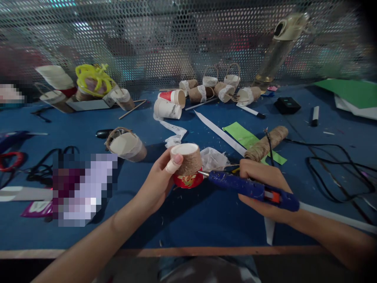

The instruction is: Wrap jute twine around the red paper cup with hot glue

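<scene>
My left hand (156, 182) is closed round a small paper cup (188, 163), held tilted above the table. Brown twine wraps the cup's upper part, and its lower band shows red with a printed pattern. In my right hand (265, 181) is a blue hot glue gun (250, 186), gripped round its body. Its metal nozzle touches or nearly touches the cup where the twine meets the red band. Behind my right hand lies a roll of twine (266, 143). White lace (213, 158) lies just behind the held cup.
A twine-covered cup with a handle (128, 145) stands to the left. Stacked paper cups (167, 109) and several lace-trimmed cups lie farther back. Green paper (244, 135), a black cable (326, 147) and a water bottle (275, 51) are on the right. A perforated metal screen (147, 47) borders the back.
</scene>
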{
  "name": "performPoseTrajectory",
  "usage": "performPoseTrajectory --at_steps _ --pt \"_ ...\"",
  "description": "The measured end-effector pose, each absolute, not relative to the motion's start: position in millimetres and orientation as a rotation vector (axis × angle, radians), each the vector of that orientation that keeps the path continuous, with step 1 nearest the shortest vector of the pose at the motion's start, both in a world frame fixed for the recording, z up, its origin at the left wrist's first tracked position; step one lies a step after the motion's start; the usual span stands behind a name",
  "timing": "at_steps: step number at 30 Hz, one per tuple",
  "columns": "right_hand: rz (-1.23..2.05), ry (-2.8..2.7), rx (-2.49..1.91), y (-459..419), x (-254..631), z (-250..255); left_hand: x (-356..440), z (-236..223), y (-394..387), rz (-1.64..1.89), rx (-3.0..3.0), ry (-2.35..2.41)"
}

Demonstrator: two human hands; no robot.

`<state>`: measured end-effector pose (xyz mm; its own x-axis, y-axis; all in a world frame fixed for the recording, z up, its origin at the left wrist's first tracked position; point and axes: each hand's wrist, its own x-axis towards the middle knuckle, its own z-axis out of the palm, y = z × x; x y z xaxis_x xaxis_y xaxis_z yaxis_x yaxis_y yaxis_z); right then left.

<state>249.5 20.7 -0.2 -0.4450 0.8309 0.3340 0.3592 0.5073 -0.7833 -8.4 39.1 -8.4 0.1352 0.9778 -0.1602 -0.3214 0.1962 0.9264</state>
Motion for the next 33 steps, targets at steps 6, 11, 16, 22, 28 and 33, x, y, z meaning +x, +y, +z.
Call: performPoseTrajectory --at_steps 6,11,16,22,28,33 --pt "0.788 -2.024 -1.005 20.2 248.7 0.3 -7.9 -7.4 38.8 1.145 0.893 0.98" --pt "0.76 -1.998 -1.071 21.9 249.0 2.1 -7.4 -2.4 38.3 1.144 0.878 0.967" --pt "0.75 -2.027 -1.041 21.7 248.9 0.4 -7.0 -1.5 37.3 1.145 0.861 0.968" --pt "0.758 -2.039 -0.99 19.9 247.6 -1.0 -6.4 -3.9 36.7 1.143 0.841 0.947" --pt "0.732 -2.004 -1.093 22.1 247.8 1.6 -5.7 -0.7 38.8 1.156 0.747 0.947" --pt "0.701 -2.014 -1.084 22.9 247.4 1.4 -7.6 -5.4 39.0 1.124 0.708 0.903"
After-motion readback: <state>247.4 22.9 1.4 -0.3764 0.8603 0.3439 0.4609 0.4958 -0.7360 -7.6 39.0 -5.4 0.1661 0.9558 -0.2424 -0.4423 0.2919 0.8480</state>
